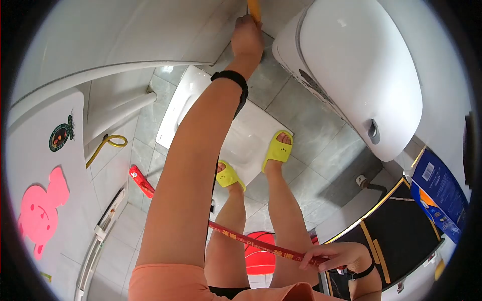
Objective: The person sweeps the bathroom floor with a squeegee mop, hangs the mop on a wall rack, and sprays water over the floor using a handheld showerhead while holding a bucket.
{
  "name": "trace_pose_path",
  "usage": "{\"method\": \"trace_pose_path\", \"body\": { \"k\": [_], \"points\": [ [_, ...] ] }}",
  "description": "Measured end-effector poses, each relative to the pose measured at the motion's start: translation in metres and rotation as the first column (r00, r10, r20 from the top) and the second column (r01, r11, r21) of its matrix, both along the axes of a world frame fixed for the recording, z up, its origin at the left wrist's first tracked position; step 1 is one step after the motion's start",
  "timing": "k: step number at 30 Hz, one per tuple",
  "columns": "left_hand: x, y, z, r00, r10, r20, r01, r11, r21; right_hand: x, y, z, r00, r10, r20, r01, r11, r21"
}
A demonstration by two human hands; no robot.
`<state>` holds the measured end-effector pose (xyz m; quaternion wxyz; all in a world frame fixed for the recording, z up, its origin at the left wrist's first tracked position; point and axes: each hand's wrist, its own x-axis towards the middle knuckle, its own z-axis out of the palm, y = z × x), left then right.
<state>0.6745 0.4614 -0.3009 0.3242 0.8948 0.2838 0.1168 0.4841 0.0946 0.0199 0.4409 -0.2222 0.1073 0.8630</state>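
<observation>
My left hand [247, 37] is stretched far forward at the top of the head view, its fingers closed around a yellow-orange object [254, 10] that is cut off by the frame edge. At the lower right, my right hand [334, 256] pinches a red ribbon-like strap [256, 243] with gold lettering. The strap runs leftward across my legs and passes out of sight behind my left forearm. A white squat toilet [253, 133] lies in the floor beneath my left arm.
A white rounded appliance [361, 65] stands at the upper right. Beside my right hand are a black rack [394, 236] and a blue box [439, 195]. A red basin [259, 258] sits between my legs. A red packet [141, 181] and yellow hose [113, 142] are at left.
</observation>
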Motion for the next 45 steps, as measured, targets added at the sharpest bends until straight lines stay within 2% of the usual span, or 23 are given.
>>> {"method": "trace_pose_path", "body": {
  "k": [3, 5, 9, 15, 21, 24, 26, 27, 28, 29, 30, 31, 32, 33, 34, 35, 36, 37, 38, 40, 41, 43, 45],
  "points": [
    [0.016, 0.006, -0.035, 0.992, -0.119, 0.043, 0.114, 0.988, 0.100, 0.000, -0.001, -0.001, 0.999, 0.038, 0.002, -0.038, 0.999, 0.018],
    [0.021, 0.007, -0.053, 0.989, -0.072, 0.127, 0.073, 0.997, -0.008, -0.001, -0.003, -0.002, 0.999, 0.052, -0.001, -0.052, 0.998, 0.021],
    [0.010, -0.002, -0.033, 0.996, -0.080, 0.047, 0.075, 0.993, 0.096, 0.000, 0.001, 0.002, 0.996, 0.080, 0.040, -0.083, 0.995, 0.063],
    [-0.028, -0.010, 0.008, 0.980, 0.139, 0.139, -0.117, 0.981, -0.157, -0.002, 0.005, 0.009, 0.989, 0.138, 0.062, -0.142, 0.987, 0.071],
    [-0.222, -0.004, 0.074, 0.954, -0.133, -0.268, 0.004, 0.901, -0.433, -0.017, 0.024, 0.040, 0.972, 0.205, 0.114, -0.209, 0.978, 0.020],
    [-0.346, 0.009, 0.134, 0.951, -0.063, -0.302, -0.152, 0.756, -0.637, -0.026, 0.041, 0.057, 0.984, 0.170, -0.055, -0.171, 0.985, -0.017],
    [-0.405, 0.018, 0.191, 0.869, -0.030, -0.493, -0.262, 0.818, -0.511, -0.033, 0.054, 0.066, 0.980, 0.181, 0.088, -0.184, 0.982, 0.034],
    [-0.433, 0.025, 0.214, 0.848, -0.096, -0.521, -0.120, 0.924, -0.364, -0.023, 0.072, 0.077, 0.962, 0.260, 0.080, -0.258, 0.965, -0.039],
    [-0.463, 0.017, 0.227, 0.842, -0.061, -0.536, -0.153, 0.925, -0.347, -0.015, 0.094, 0.086, 0.936, 0.341, 0.091, -0.333, 0.938, -0.095],
    [-0.498, 0.006, 0.227, 0.753, 0.160, -0.638, -0.172, 0.984, 0.044, -0.025, 0.099, 0.086, 0.924, 0.367, 0.103, -0.362, 0.930, -0.068],
    [-0.549, -0.003, 0.225, 0.631, 0.443, -0.637, -0.176, 0.881, 0.440, -0.043, 0.107, 0.093, 0.890, 0.443, 0.111, -0.426, 0.892, -0.150],
    [-0.609, -0.018, 0.172, 0.640, 0.475, -0.604, -0.523, 0.845, 0.110, -0.055, 0.103, 0.097, 0.867, 0.487, 0.105, -0.450, 0.856, -0.255],
    [-0.586, -0.030, 0.192, 0.566, 0.532, -0.630, -0.763, 0.627, -0.156, -0.062, 0.101, 0.101, 0.847, 0.518, 0.121, -0.480, 0.843, -0.245],
    [-0.600, -0.047, 0.162, 0.452, 0.510, -0.732, -0.811, 0.576, -0.100, -0.069, 0.098, 0.106, 0.846, 0.513, 0.146, -0.457, 0.838, -0.296],
    [-0.586, -0.060, 0.167, 0.462, 0.570, -0.680, -0.834, 0.540, -0.114, -0.072, 0.095, 0.112, 0.843, 0.509, 0.174, -0.431, 0.833, -0.346],
    [-0.566, -0.063, 0.186, 0.379, 0.741, -0.554, -0.925, 0.302, -0.229, -0.072, 0.094, 0.119, 0.843, 0.503, 0.191, -0.403, 0.825, -0.395],
    [-0.577, -0.077, 0.165, 0.296, 0.865, -0.405, -0.935, 0.175, -0.309, -0.075, 0.089, 0.129, 0.822, 0.530, 0.210, -0.428, 0.817, -0.387],
    [-0.555, -0.083, 0.189, 0.236, 0.913, -0.331, -0.929, 0.113, -0.352, -0.079, 0.079, 0.141, 0.847, 0.497, 0.187, -0.377, 0.811, -0.447],
    [-0.551, -0.099, 0.176, 0.262, 0.928, -0.267, -0.948, 0.195, -0.251, -0.084, 0.067, 0.157, 0.873, 0.458, 0.168, -0.320, 0.798, -0.510],
    [-0.487, -0.093, 0.265, 0.245, 0.833, -0.495, -0.891, -0.008, -0.453, -0.089, 0.045, 0.195, 0.843, 0.488, 0.225, -0.260, 0.737, -0.624],
    [-0.493, -0.117, 0.233, 0.392, 0.870, -0.298, -0.849, 0.217, -0.482, -0.092, 0.031, 0.215, 0.827, 0.491, 0.275, -0.167, 0.681, -0.713],
    [-0.458, -0.130, 0.274, 0.409, 0.866, -0.287, -0.873, 0.279, -0.401, -0.106, -0.001, 0.256, 0.885, 0.405, 0.230, -0.100, 0.649, -0.755],
    [-0.460, -0.179, 0.259, 0.532, 0.791, -0.301, -0.841, 0.453, -0.294, -0.125, 0.001, 0.301, 0.931, 0.296, 0.215, -0.048, 0.681, -0.730]
  ]
}}
